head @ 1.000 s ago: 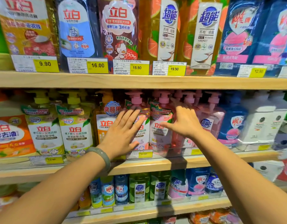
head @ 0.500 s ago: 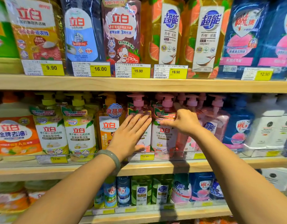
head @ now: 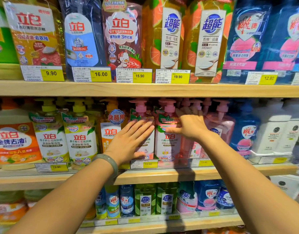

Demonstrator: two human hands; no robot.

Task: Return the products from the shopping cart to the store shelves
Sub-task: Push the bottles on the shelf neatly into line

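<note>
Left hand: your left hand [head: 128, 141] lies flat, fingers straight and together, pressed against the front of a pink pump bottle [head: 142, 132] on the middle shelf [head: 162, 174]; it grasps nothing; a pale green bracelet [head: 108, 162] circles the wrist.
Right hand: your right hand [head: 191, 125] reaches between the pink bottles; the thumb rests on the label of the second pink pump bottle [head: 168, 141], the fingers pass behind its right shoulder; whether they close round it you cannot tell.
Products: both pink bottles stand upright, side by side and touching, at the front edge of the middle shelf, behind a yellow price tag [head: 144, 163] reading 12.90.
Left neighbours: an orange bottle [head: 110, 130] just beside your left hand; then two yellow-capped pump bottles [head: 66, 135]; then a broad orange-labelled jug [head: 12, 142].
Right neighbours: further pink pump bottles [head: 219, 122]; a blue bottle [head: 245, 132]; white bottles [head: 277, 132].
Top shelf: tall refill bags and grapefruit-printed bottles [head: 172, 34]; tags read 9.90, 16.00, 15.90, 19.90.
Bottom shelf: small green bottles [head: 145, 200] among blue and pink ones, partly hidden by your forearms.
</note>
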